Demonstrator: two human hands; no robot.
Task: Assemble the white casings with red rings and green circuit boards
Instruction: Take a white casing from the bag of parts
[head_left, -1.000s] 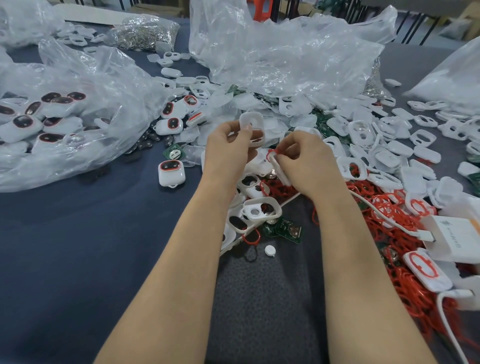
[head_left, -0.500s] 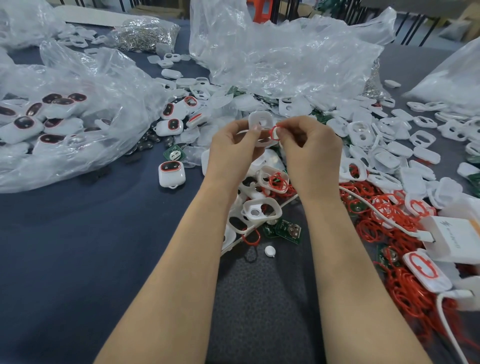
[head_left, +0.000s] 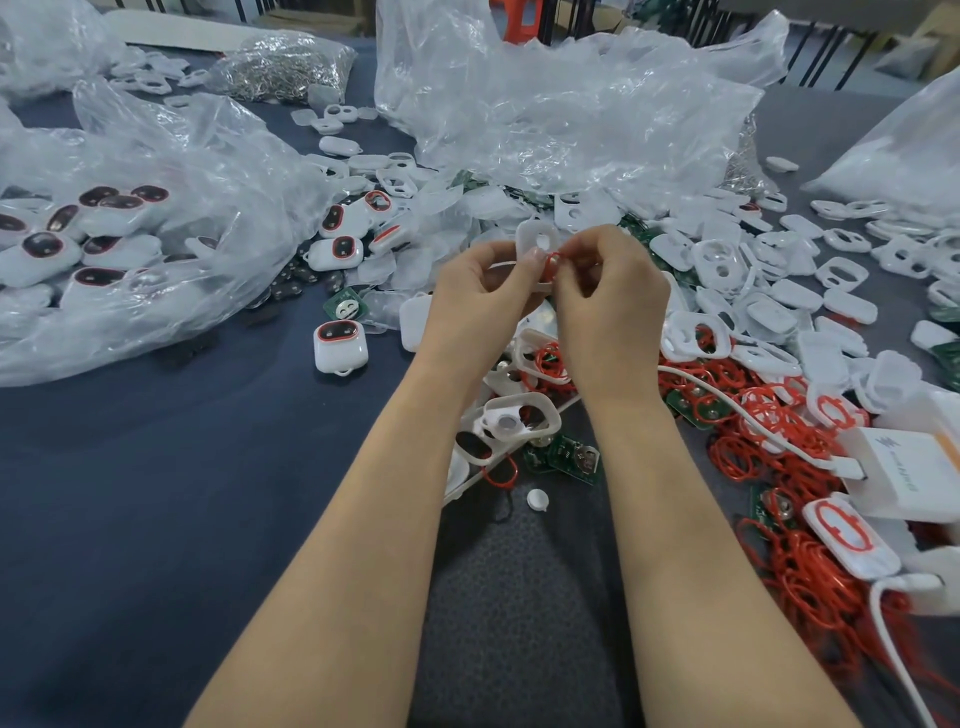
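plastic bags crumpled and clear fill the top of the frame, one at the left holding finished units. white casings lie scattered across the right half, with a tangle of red rings at lower right. a green circuit board sits just below centre. at centre, the left hand pinches a white casing between thumb and fingers, held up off the table. the right hand has its fingertips closed on a red ring, touching that casing.
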